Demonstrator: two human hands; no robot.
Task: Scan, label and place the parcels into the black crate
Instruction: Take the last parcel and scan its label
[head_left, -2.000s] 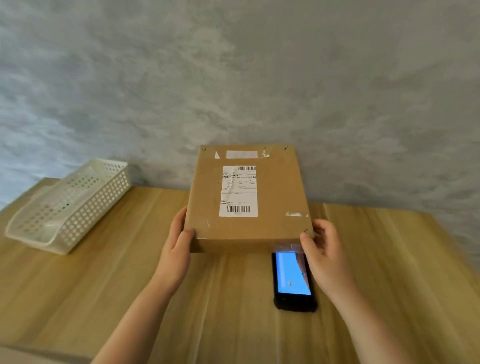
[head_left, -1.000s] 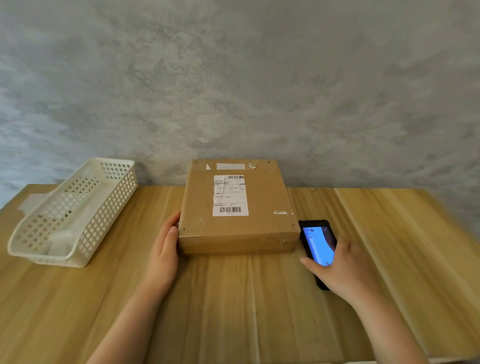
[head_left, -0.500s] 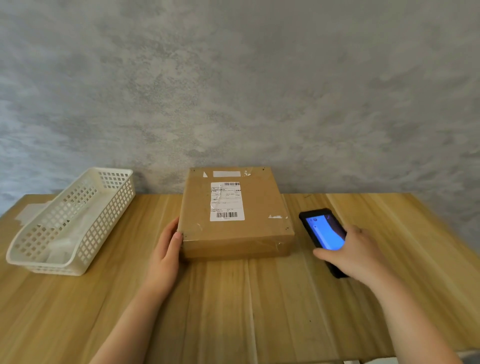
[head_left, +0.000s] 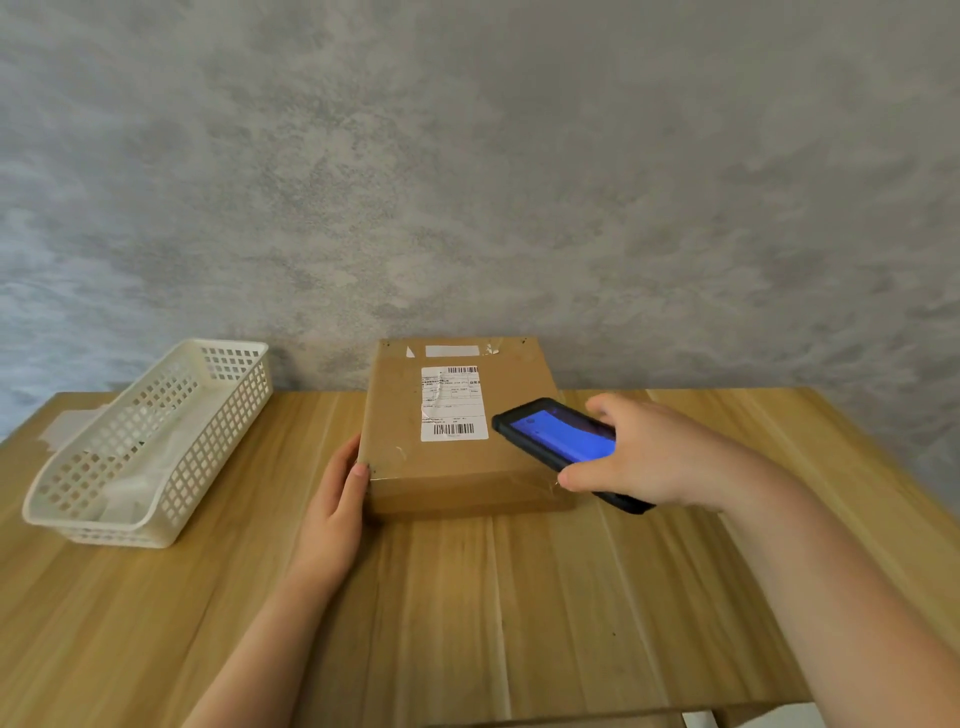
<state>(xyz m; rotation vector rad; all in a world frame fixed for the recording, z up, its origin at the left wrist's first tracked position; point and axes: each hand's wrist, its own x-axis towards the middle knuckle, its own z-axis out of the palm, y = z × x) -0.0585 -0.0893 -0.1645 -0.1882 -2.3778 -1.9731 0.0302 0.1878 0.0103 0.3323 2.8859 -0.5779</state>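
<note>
Matt brown cardboard parcel (head_left: 452, 457) (glossy tape at its edges), perforated white plastic basket (head_left: 156, 441), smooth light wooden table (head_left: 519, 597).

Looks like a small parcel-handling desk, not a warehouse floor: light wooden table (head_left: 467, 597) pushed against a mottled grey plaster-look wall (head_left: 519, 182). Cardboard parcel (head_left: 400, 415) with a printed shipping label (head_left: 453, 404) and barcodes lies flat on it. Right hand (head_left: 649, 457) holds a rugged black handheld scanner (head_left: 561, 441), blue screen lit, over the box. White perforated plastic basket (head_left: 156, 431) sits at the left with some white sheets inside. No shelving or conveyor in view, so room type beyond that is unclear.
</note>
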